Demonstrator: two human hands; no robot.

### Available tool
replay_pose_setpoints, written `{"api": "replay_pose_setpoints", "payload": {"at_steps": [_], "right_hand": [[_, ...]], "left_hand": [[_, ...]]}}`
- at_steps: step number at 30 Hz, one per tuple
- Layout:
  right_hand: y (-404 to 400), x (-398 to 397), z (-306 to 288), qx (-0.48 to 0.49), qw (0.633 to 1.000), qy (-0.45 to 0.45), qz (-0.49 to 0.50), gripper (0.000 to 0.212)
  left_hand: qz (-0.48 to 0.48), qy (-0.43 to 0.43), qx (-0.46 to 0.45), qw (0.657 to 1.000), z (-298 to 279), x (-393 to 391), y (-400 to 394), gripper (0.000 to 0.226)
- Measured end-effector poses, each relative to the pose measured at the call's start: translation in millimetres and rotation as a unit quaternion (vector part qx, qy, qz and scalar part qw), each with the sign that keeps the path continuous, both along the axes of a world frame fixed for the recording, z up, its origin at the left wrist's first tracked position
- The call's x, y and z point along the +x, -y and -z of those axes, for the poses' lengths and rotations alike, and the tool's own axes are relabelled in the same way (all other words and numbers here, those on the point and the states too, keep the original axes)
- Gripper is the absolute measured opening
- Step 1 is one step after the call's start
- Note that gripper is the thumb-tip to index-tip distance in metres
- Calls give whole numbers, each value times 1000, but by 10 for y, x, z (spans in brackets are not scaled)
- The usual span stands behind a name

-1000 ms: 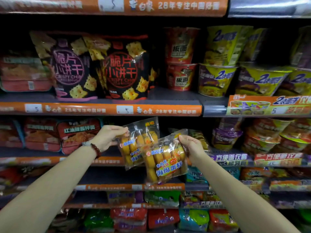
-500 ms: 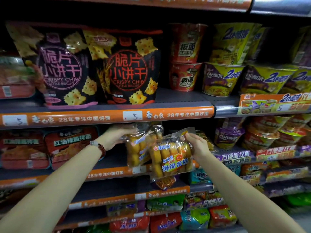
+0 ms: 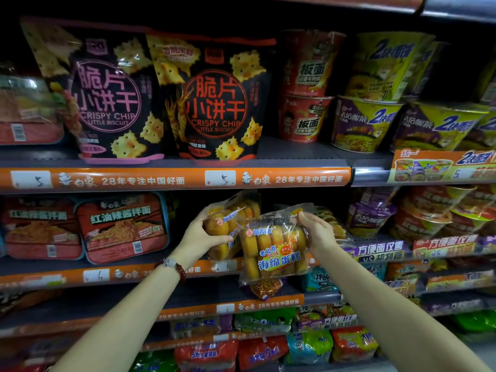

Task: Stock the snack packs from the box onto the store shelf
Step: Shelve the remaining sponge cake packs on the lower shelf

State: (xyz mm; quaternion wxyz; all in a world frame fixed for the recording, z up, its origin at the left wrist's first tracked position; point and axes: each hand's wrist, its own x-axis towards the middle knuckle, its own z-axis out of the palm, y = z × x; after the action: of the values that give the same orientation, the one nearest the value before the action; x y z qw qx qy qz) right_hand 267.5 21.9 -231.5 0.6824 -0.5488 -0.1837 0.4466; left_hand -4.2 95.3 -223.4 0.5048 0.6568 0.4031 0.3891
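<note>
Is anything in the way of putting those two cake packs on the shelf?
Nothing visible blocks them. The left hand holds one cake pack at the shelf gap beside the red noodle trays; the right hand holds the front cake pack.

I have only the one view, a wide-angle camera on the person's head, looking straight ahead and a little downward at the store shelving from close in front of it. The orange price rail (image 3: 174, 179) runs across just above mid-frame and bends toward the edges; two tiers show above it and several below. Both forearms reach in from the bottom corners toward the tier under that rail.
</note>
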Motion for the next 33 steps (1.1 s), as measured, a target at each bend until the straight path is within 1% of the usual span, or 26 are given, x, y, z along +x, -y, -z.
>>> {"api": "replay_pose_setpoints", "payload": {"at_steps": [2,3,6,9,11,13,15,18,19,23,25,28,29,32,33], "right_hand": [[-4,-5,-10,-2,1000,-2,-5,37],[-4,-6,-10,-3,1000,-3,-6,36],[0,-2,6,-9,1000,-2,-4,37],[16,10,12,-8,1000,-3,-2,33],[30,20,18,-5,1000,0,-3,24],[29,29,24,-1,1000,3,-5,15],[25,26,28,-4,1000,3,0,14],[10,11,43,1,1000,4,2,16],[4,2,43,4,1000,6,2,13],[-13,-59,15,12,1000,13,-1,5],[-11,-84,2,13,1000,17,-3,5],[-17,-95,-43,19,1000,15,-6,4],[-23,-100,-68,20,1000,14,-7,4],[-33,-126,-128,24,1000,4,-11,4],[-33,-127,-129,24,1000,1,-10,5]], "left_hand": [[-9,14,12,1000,40,-8,-34,81],[-18,27,5,999,62,-10,-52,83],[-45,66,-70,994,98,-13,-121,81],[-41,131,-151,979,121,-41,-261,66],[-43,155,-188,969,122,-94,-374,59],[-31,161,-217,962,162,-157,-468,64],[-19,164,-235,958,215,-213,-512,72],[3,156,-233,960,279,-254,-509,77],[21,147,-228,962,291,-255,-500,83],[97,71,-221,968,349,-259,-446,116],[116,44,-225,966,348,-276,-432,120],[103,31,-223,969,322,-298,-478,111],[92,35,-224,970,317,-309,-504,113],[58,50,-236,969,340,-333,-527,135],[41,48,-233,971,368,-340,-534,136]]}}
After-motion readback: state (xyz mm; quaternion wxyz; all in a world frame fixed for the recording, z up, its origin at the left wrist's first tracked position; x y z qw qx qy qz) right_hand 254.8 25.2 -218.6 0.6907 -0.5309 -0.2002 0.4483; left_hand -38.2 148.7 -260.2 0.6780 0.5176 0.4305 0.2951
